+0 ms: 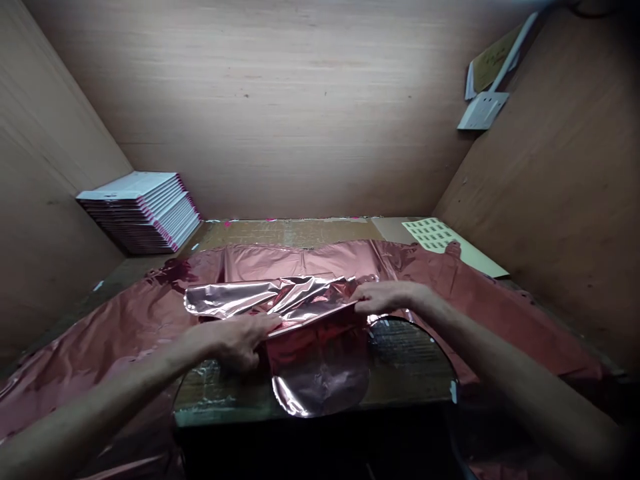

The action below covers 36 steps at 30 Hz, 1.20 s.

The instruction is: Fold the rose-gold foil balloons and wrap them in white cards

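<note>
A flat, shiny rose-pink foil balloon (320,373) is bent over along a crease, its rounded end hanging toward me over the table edge. My left hand (247,339) pinches the left end of that crease, with the fingers closed on the foil. At the right end, my right hand (379,297) is closed on the same fold, slightly farther from me. Crumpled bright foil (225,298) lies just beyond the crease. Under and around it spreads a larger sheet of pink foil (130,327), draped in an arc over the table. The fingertips are partly hidden by the foil.
A stack of white packets with pink edges (150,210) stands at the back left. Yellow label sheets (465,250) lie at the back right. Wooden panels (280,113) enclose the table (415,367). A white bracket (483,110) with papers hangs at upper right.
</note>
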Available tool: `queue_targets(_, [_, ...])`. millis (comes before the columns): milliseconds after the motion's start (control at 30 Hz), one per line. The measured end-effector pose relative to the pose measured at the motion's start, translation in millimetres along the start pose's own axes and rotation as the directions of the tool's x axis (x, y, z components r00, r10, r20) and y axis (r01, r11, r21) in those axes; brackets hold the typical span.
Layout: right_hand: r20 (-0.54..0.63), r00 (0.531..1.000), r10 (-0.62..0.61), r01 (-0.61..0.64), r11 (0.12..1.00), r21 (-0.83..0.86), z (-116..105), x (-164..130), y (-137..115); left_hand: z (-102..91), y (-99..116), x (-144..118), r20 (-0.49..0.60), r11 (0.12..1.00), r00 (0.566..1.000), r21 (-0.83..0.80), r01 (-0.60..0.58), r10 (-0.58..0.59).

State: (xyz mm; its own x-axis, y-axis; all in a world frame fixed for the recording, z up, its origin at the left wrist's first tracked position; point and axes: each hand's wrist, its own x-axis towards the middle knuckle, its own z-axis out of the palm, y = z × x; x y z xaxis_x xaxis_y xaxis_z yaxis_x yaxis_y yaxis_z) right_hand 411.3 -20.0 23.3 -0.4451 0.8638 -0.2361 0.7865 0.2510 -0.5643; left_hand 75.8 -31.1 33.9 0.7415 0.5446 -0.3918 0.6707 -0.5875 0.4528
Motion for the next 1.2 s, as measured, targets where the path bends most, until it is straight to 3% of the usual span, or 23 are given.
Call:
queue_targets(100, [0.029,0.997,0.065,-0.068,0.992,0.11,-8,24,10,-34.5,-22,9,0.053,0.956,0.985,-0.24,0.17,-0.162])
queue_targets(167, [-0.056,0.992,0.117,-0.107,0.981,0.165,2,37,14,-45.7,-36,24,-0.002,0.931,0.956,-0.229,0.285,-0.293])
queue_targets(300, [-0.325,0.915,0.239,-0.182,0.964,0.195,33,52,22,-39.6,-55,51,-0.316,0.889,0.853,0.059,0.454,-0.415])
queue_targets(367, [-0.413,0.868,0.276,-0.214,0.958,0.189,42,55,27,-34.6,-62,55,-0.408,0.838,0.8,0.134,0.53,-0.44])
queue_targets(467, [-0.459,0.843,0.281,-0.229,0.959,0.166,45,59,30,-35.1,-68,55,-0.355,0.806,0.774,0.086,0.586,-0.525])
queue_targets(500, [-0.46,0.844,0.277,-0.231,0.961,0.155,44,60,30,-35.9,-67,56,-0.355,0.779,0.744,0.066,0.624,-0.566])
queue_targets(567, [-0.45,0.85,0.274,-0.241,0.962,0.131,42,63,30,-33.9,-60,62,-0.447,0.716,0.659,0.058,0.696,-0.605])
queue_targets(633, [-0.438,0.85,0.291,-0.271,0.956,0.108,39,64,30,-23.8,-48,77,-0.621,0.739,0.61,0.071,0.67,-0.493])
queue_targets(667, [-0.43,0.85,0.304,-0.291,0.952,0.098,37,64,30,-15.8,-42,88,-0.687,0.787,0.613,0.096,0.61,-0.391])
queue_targets(733, [-0.406,0.852,0.331,-0.332,0.941,0.069,30,63,30,3.3,-33,113,-0.722,0.876,0.659,0.159,0.455,-0.211])
queue_targets(867, [-0.393,0.856,0.336,-0.38,0.924,-0.038,10,55,22,37.5,-22,145,-0.658,0.92,0.743,0.207,0.334,-0.122])
queue_targets(933, [-0.376,0.883,0.281,-0.336,0.938,-0.088,5,53,13,50.0,-14,143,-0.645,0.926,0.757,0.214,0.312,-0.106])
queue_targets(1067, [-0.194,0.972,0.131,-0.15,0.985,-0.088,14,46,-6,67.2,0,123,-0.622,0.942,0.782,0.238,0.237,-0.039])
queue_targets(1200, [-0.085,0.991,0.108,-0.107,0.994,0.013,28,22,-11,66.7,2,113,-0.621,0.942,0.783,0.28,0.185,0.031])
